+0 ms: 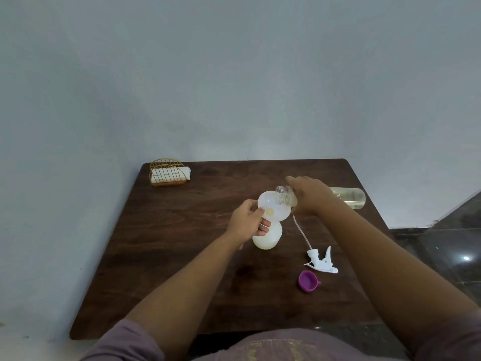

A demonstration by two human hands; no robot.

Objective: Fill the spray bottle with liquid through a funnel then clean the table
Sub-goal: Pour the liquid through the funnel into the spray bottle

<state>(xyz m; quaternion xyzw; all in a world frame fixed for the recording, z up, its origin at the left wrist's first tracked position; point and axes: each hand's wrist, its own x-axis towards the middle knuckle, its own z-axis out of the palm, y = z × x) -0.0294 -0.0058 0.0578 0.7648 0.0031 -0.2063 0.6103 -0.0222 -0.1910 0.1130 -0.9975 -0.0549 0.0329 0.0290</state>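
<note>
A white funnel (276, 207) sits in the mouth of a white translucent spray bottle (268, 238) standing mid-table. My left hand (250, 217) grips the funnel's rim and the bottle's neck. My right hand (309, 195) holds a clear bottle of pale yellow liquid (350, 198) tipped on its side, its open mouth (280, 195) over the funnel. A little yellow liquid pools in the funnel's centre. The white trigger spray head (321, 260) with its dip tube lies on the table to the right.
A purple cap (308, 281) lies near the spray head. A gold wire holder with white napkins (168, 173) stands at the far left corner of the dark wooden table (182, 256). A grey wall is behind; dark floor lies to the right.
</note>
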